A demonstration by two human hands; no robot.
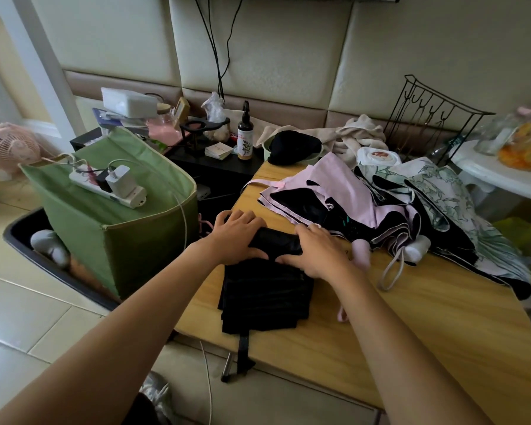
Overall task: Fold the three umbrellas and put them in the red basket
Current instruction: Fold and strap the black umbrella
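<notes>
Both hands bear on the black fabric folding umbrella, which lies on the light wooden table near its left edge. The left hand curls its fingers over the far side of the rolled upper part; the right hand lies beside it with fingers spread, the fingertips pressing the roll down and the thumb at its near side. The paired hold probably keeps the roll tight while the pleated canopy, flat between the roll and the near edge, is wound in. A black closing strap hangs over the near edge of the table, free for fastening later.

To the right, toward the far right corner, the pale pink umbrella with black lining and the white umbrella printed with green leaves lie loose, overlapping, their handles and a wrist loop pointing toward the table's middle; both appear unfolded, so the task seems at its first umbrella. No red basket can be seen.

Beyond the far edge stands a dark spray bottle with a white plant-printed label; its writing is too small to read. Left of the table, a green fabric storage box carries a white power strip with a charger. No brand name is legible anywhere.
</notes>
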